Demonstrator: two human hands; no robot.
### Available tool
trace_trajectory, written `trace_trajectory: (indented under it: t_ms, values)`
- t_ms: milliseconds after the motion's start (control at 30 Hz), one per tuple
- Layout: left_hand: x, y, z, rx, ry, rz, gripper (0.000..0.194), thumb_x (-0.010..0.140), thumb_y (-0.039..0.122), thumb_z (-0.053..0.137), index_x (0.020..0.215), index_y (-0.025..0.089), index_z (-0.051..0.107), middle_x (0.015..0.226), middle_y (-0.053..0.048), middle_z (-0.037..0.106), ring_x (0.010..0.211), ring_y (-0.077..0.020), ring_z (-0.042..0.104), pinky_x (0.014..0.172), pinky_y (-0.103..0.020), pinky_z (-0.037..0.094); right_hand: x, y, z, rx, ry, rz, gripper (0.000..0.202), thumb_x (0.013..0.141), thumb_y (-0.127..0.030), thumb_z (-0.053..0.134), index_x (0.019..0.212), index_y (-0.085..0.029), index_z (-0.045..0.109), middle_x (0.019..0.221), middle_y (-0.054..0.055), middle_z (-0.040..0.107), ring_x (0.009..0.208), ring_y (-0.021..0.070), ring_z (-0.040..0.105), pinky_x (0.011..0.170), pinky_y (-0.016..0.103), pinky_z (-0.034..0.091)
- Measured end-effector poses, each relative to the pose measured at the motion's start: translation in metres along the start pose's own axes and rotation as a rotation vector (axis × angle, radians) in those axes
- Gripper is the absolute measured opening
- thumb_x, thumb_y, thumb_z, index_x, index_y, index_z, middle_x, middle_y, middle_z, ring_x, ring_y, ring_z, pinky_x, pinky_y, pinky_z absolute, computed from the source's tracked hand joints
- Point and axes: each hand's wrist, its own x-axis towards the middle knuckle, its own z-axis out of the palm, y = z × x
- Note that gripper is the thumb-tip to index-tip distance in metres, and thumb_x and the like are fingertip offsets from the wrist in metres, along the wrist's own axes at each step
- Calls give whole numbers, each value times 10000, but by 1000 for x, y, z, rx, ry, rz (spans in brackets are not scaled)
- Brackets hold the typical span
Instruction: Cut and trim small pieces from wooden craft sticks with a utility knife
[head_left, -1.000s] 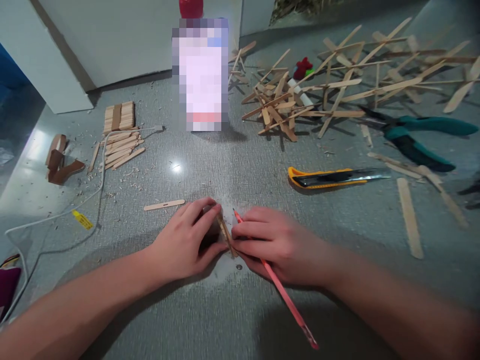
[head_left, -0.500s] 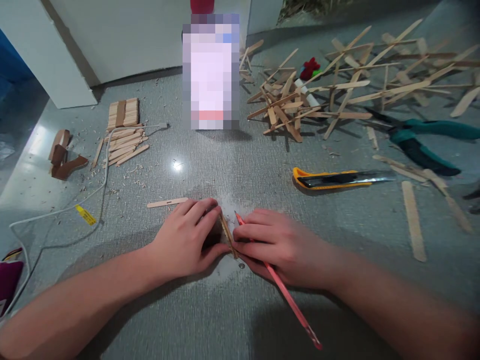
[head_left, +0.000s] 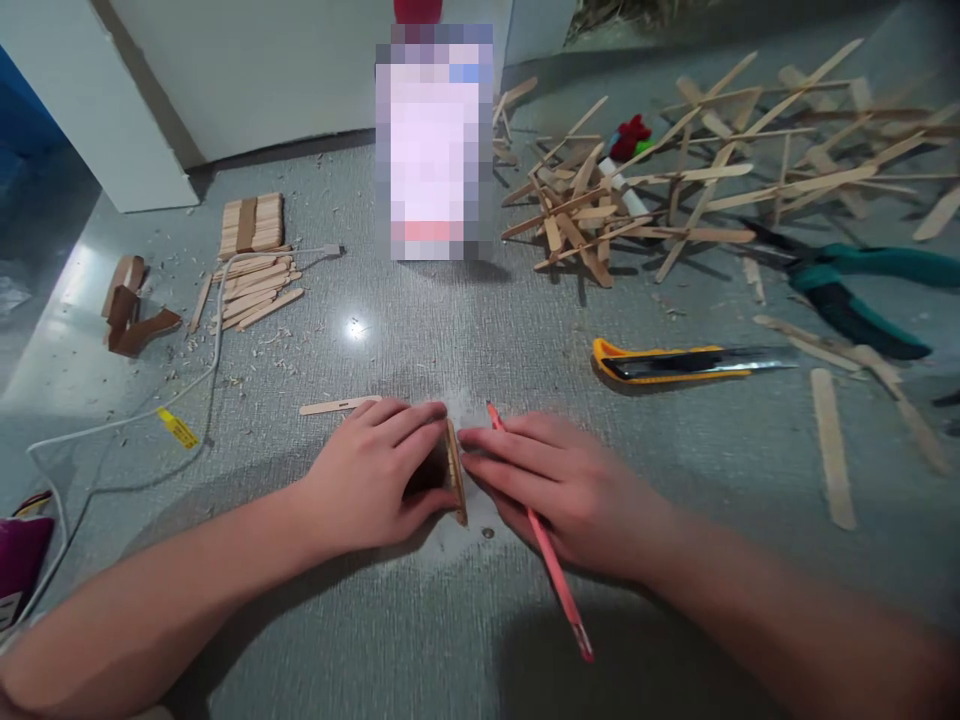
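Observation:
My left hand [head_left: 386, 470] is closed round one side of a small wooden piece [head_left: 456, 475] that stands on edge and looks like popsicle sticks set together. Across from it, my right hand [head_left: 551, 480] keeps a red pencil [head_left: 553, 565] between its fingers, the tip pointing away from me. The right fingertips are beside the wooden piece; whether they touch it I cannot tell. Just beyond my left knuckles lies a single popsicle stick [head_left: 337, 406] with a small dark mark. A small round dark object [head_left: 487, 533] sits on the table below the hands.
A yellow utility knife [head_left: 675, 364] and green-handled pliers [head_left: 840, 290] lie at right. Behind them spread joined popsicle sticks [head_left: 720, 180]. At left are a bundle of sticks [head_left: 251, 225] and a white cable [head_left: 217, 330]. A blurred-out upright object [head_left: 431, 150] stands at the back.
The wooden piece has turned more in line with my view. My right hand has shifted, and the pencil's back end has swung left and away from me. The view has moved slightly.

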Motion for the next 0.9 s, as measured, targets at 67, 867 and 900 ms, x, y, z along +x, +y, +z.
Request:
trace_trajectory:
  t_ms: [67, 867, 900]
  values:
    - [1, -1, -1, -3, 3, 11, 529, 908, 531, 686, 1196, 89, 657, 1325, -159, 684, 1069, -325, 660, 911, -512, 566, 0, 1, 1, -10, -24, -8, 279, 947, -97, 561, 1192, -117, 695, 1214, 129, 743, 1028, 252, 646, 854, 425, 584]
    - [-9, -1, 2, -171, -43, -19, 553, 873, 499, 722, 1270, 125, 635, 1434, -197, 602, 1263, -359, 583, 1062, -578, 490, 2, -3, 2, -54, -62, -26, 261, 944, -94, 546, 1140, -110, 718, 1184, 122, 750, 980, 251, 615, 857, 436, 481]
    - [-9, -2, 3, -170, -39, -10, 561, 873, 508, 723, 1267, 120, 633, 1430, -196, 607, 1255, -359, 588, 1050, -575, 498, 2, -3, 2, -49, -60, -22, 253, 951, -103, 548, 1139, -108, 717, 1192, 120, 751, 976, 249, 614, 862, 433, 480]
